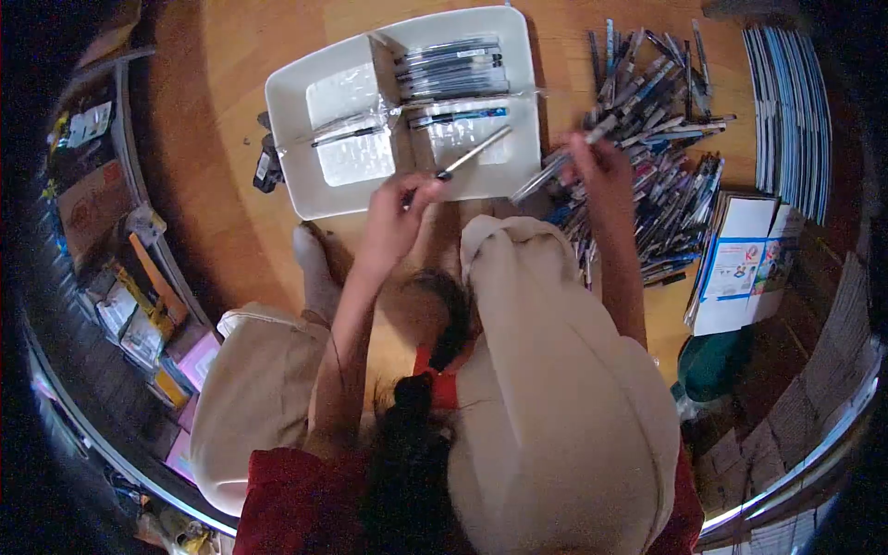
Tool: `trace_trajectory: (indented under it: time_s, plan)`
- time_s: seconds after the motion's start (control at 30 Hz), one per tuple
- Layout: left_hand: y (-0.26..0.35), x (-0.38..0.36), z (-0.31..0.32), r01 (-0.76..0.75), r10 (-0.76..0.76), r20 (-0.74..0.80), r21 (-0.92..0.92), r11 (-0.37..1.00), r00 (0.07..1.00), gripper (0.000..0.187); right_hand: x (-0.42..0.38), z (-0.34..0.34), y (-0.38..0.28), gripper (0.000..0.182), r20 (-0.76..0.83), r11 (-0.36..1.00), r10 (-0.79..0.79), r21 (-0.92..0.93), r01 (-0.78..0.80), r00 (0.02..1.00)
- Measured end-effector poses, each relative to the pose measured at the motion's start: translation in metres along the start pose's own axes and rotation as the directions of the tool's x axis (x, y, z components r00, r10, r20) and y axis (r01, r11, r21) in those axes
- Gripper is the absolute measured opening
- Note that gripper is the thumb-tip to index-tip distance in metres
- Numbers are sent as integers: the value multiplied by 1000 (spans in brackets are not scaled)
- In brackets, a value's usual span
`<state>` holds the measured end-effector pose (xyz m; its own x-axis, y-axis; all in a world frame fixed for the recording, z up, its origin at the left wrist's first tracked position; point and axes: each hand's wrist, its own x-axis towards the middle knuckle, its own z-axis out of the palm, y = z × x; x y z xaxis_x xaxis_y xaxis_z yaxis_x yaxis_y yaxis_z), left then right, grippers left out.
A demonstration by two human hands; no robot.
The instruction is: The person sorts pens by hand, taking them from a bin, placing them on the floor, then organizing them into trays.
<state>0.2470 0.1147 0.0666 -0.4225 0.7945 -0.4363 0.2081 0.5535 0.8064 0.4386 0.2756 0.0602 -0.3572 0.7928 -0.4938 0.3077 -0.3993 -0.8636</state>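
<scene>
My left hand [403,208] pinches a slim pen [478,150] with a dark end, its light shaft pointing up and right over the white tray's front right compartment. My right hand [597,166] is over the left edge of a large pile of pens [666,176], its fingers closed around a clear pen [544,176] that slants down and left. The white divided tray [289,176] has clear pens [453,69] in its back right compartment, blue and dark pens [461,117] at the front right and a dark pen [347,136] on the left.
A long stack of blue-edged booklets [786,120] lies at the far right, with printed packs [740,268] below it. A black object [268,166] sits left of the tray. Shelves of goods [139,305] line the left side. My legs [555,370] are in front.
</scene>
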Motion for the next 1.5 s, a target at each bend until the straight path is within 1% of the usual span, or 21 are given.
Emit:
trace_trajectory:
  time_s: [0.07,0.1,0.17,0.27,0.33,0.43,0.63,0.67,0.73,0.77,0.9,1.0,1.07,1.17,1.2,1.23,1.3,1.33,1.37,1.47,1.5]
  plan:
    - [-5,-3,-17,42,-42,7,66,997,999,21,1,-4,3,26,-101,997,-27,71,34,995]
    - [-5,-6,-20,-13,13,-9,21,1000,1000,19,1,-5,4,26,-103,999,-48,16,50,993]
    - [0,-10,-20,-88,96,-35,179,980,995,19,1,-3,3,27,-101,992,-93,-95,84,991]
    - [-5,-10,-11,-194,243,-73,404,894,967,28,-2,13,4,27,-101,993,-91,63,98,991]
    - [7,-3,-1,-238,351,-95,571,786,931,32,-1,15,12,26,-98,996,-57,65,63,994]
    - [-4,18,10,-227,388,-89,684,694,917,34,-6,13,5,27,-79,997,-51,47,55,996]
    - [-6,45,24,-156,512,-77,904,397,855,37,2,14,9,27,-114,995,-12,102,24,993]
    - [-6,44,27,-156,514,-83,901,405,854,36,2,15,10,27,-117,991,-8,133,23,993]
    - [-2,44,35,-172,527,-77,896,408,846,35,3,13,4,27,-130,999,-25,39,31,991]
    - [-5,41,40,-195,484,-17,902,384,875,29,3,11,2,27,-139,999,-33,-7,33,990]
    - [-19,35,60,-184,271,48,844,503,961,23,9,2,17,27,-156,998,-41,38,47,987]
    - [-25,41,62,-156,280,-34,761,629,959,25,9,4,20,28,-201,997,-61,42,70,978]
    - [-28,46,61,-162,277,-22,763,625,961,27,6,8,19,28,-214,993,-50,93,71,975]
    - [-24,47,60,-165,265,-9,763,625,964,31,6,10,12,29,-176,994,90,74,-78,980]
    - [-21,46,58,-164,259,-4,764,624,966,33,5,13,11,29,-167,994,70,96,-55,984]
    - [-18,44,54,-196,318,-9,770,607,948,24,5,16,10,29,-158,993,49,116,-31,986]
    - [-4,39,45,-235,317,-91,488,840,944,20,5,21,13,30,-140,984,28,177,-3,990]
    - [3,37,41,-253,306,-131,317,914,943,18,7,23,20,31,-131,976,26,220,3,991]
    - [4,35,40,-275,311,-192,196,941,931,18,7,25,23,32,-122,966,25,260,8,992]
    - [18,25,26,-218,214,-65,-74,973,975,20,-1,31,12,31,-89,1000,-6,13,8,996]
    - [21,23,25,-248,244,-65,-66,966,968,19,-3,37,8,31,-68,999,5,44,-2,998]
